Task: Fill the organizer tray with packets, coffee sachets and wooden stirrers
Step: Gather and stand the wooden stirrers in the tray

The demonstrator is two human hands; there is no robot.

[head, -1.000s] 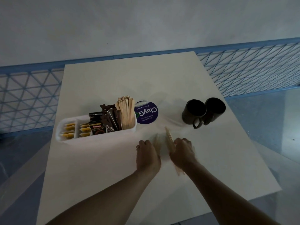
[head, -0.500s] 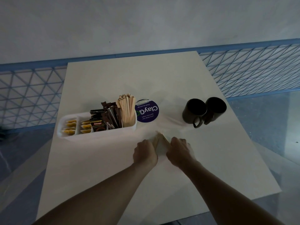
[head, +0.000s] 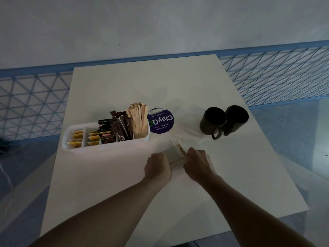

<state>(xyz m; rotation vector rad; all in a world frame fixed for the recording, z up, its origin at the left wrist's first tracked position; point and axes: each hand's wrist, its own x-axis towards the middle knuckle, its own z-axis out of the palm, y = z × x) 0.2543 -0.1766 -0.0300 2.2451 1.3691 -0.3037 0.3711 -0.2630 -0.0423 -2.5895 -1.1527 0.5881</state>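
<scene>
Stirrer bundle [head: 179, 149] gripped, frame centre
Left hand [head: 157, 166] and right hand [head: 197, 163] both curl around it, near the organizer tray [head: 106, 146].

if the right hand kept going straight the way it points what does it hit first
Past the wooden stirrers it grips, the right hand probably meets the purple ClayGo label first, beside the organizer tray; depth is unclear.

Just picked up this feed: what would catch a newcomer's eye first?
The left hand holds a clear wrapper mid-table while the right hand grips a few loose stirrers beside it. Behind them to the left, the white organizer tray bristles with upright wooden stirrers and dark coffee sachets; two black mugs stand right.
</scene>
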